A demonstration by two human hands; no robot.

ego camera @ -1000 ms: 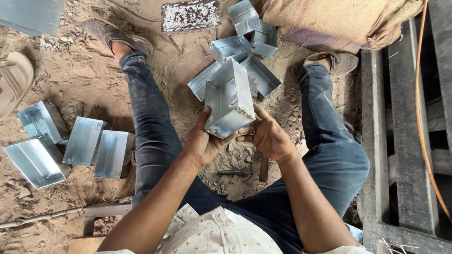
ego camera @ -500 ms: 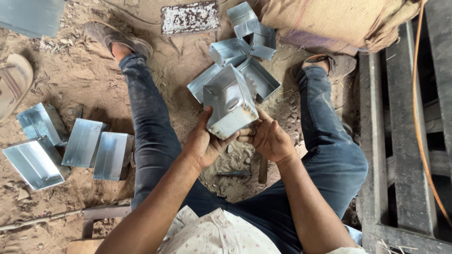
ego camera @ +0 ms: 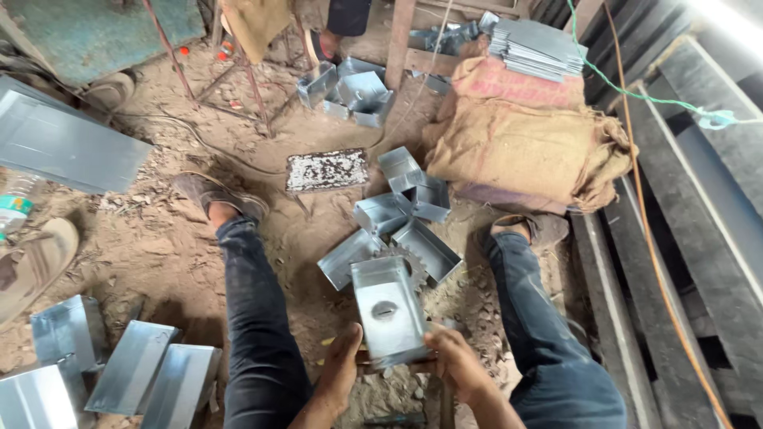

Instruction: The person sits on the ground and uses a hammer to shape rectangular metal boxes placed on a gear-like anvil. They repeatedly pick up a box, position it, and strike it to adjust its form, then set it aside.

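Galvanised sheet-metal box with a round knockout sat gripped between your left hand and right hand, fingers closed on its lower corners | finished open metal boxes piled at frame centre | flat folded metal blanks lower left looked unworked.

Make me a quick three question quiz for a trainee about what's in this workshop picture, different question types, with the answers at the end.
1. True or false: both hands grip the open sheet-metal box between the person's legs.
2. Multiple choice: what lies on top of the burlap sack? A) a stack of flat metal sheets B) a hammer C) a plastic bottle
3. Fill in: the round mark in the held box's floor is a ____.

Key
1. True: the left hand and right hand hold its near end.
2. A: the stack of flat metal sheets.
3. Hole, or a knockout; the view cannot tell which.
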